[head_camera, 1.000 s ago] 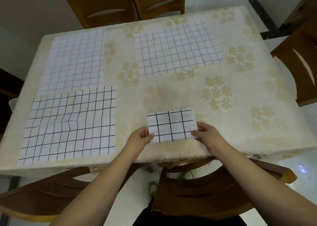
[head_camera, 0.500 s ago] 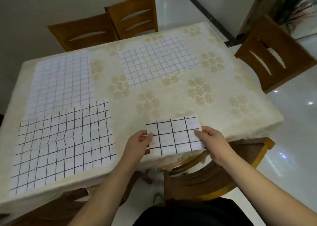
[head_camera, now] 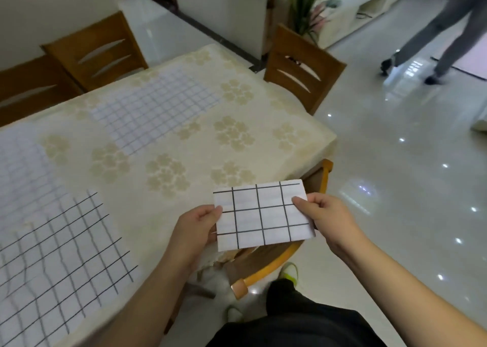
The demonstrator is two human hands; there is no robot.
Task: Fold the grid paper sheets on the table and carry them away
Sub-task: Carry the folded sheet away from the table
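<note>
Folded grid sheet (head_camera: 262,215) off bench (head_camera: 303,146), past near-right corner, pinched at both short edges: left hand (head_camera: 196,229), right hand (head_camera: 325,219). Three unfolded sheets (head_camera: 155,109) flat on bench. Open floor (head_camera: 408,188) right of bench.

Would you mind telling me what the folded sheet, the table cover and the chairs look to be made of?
Folded sheet: matte white paper with printed black grid lines, holding flat between both hands. Table cover: cream, floral-patterned, probably cloth or vinyl; it drapes over the edge. Chairs: wood, lightly glossy brown finish.
</note>
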